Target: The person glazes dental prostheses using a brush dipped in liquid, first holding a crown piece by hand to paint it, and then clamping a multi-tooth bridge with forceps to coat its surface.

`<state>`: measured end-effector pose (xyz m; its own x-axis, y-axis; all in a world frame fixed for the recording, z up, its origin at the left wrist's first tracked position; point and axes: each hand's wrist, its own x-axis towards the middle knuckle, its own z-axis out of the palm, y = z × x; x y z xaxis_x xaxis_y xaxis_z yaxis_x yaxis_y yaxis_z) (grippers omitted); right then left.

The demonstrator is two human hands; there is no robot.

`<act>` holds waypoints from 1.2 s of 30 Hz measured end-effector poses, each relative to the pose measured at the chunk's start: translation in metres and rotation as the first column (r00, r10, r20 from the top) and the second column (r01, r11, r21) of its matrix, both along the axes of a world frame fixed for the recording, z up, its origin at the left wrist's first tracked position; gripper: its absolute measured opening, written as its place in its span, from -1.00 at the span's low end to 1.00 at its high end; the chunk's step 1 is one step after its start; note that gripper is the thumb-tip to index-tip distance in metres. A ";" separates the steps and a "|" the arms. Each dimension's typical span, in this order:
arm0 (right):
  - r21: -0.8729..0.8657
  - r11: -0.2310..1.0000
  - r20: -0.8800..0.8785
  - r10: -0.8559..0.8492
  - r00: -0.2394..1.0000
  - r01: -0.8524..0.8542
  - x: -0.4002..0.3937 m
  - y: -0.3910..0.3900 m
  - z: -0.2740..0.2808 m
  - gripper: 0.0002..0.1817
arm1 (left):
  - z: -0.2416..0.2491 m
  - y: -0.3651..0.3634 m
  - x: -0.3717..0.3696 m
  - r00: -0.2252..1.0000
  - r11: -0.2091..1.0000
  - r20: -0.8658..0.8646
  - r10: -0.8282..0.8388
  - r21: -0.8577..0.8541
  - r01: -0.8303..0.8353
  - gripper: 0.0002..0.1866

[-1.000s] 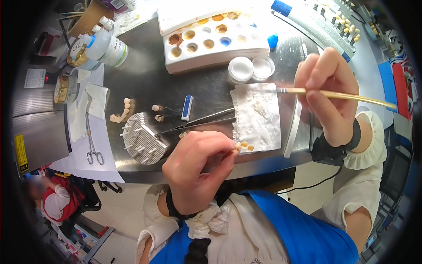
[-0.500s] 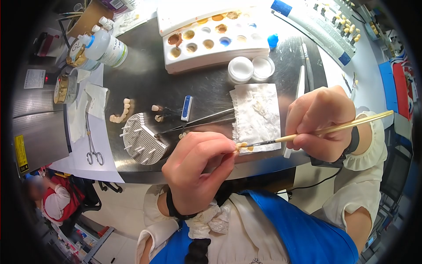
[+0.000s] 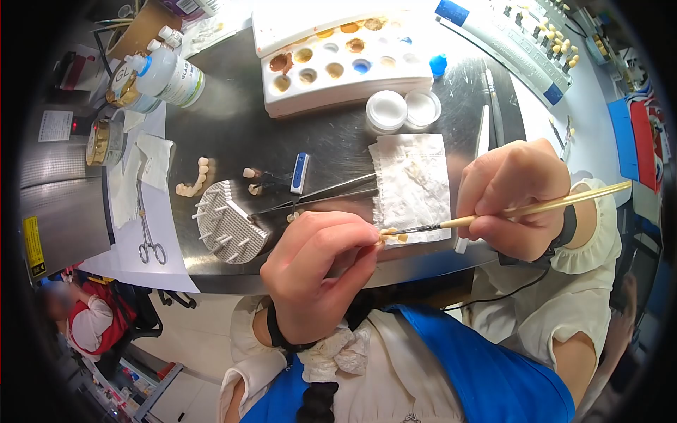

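palette (image 3: 338,63) behind tissue (image 3: 412,180) | pin tray (image 3: 226,222) left of tweezers (image 3: 317,194) | bottle (image 3: 169,77) far left

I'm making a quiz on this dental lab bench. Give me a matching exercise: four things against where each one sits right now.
Things:
1. paintbrush
2. tooth bridge
3. scissor forceps
4. colour palette

Places:
a. pinched in left hand
b. on white paper, far left
c. held in right hand
d. top of the metal tray

Pairs: 1-c, 2-a, 3-b, 4-d
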<state>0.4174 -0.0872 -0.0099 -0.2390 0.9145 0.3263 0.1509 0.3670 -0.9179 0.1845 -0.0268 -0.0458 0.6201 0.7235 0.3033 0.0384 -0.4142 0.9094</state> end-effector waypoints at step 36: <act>0.023 1.000 0.022 0.007 1.000 -0.007 0.001 -0.002 0.001 -0.81 | 0.000 -0.001 0.002 1.000 1.000 0.000 0.017 0.014 -0.017 -0.74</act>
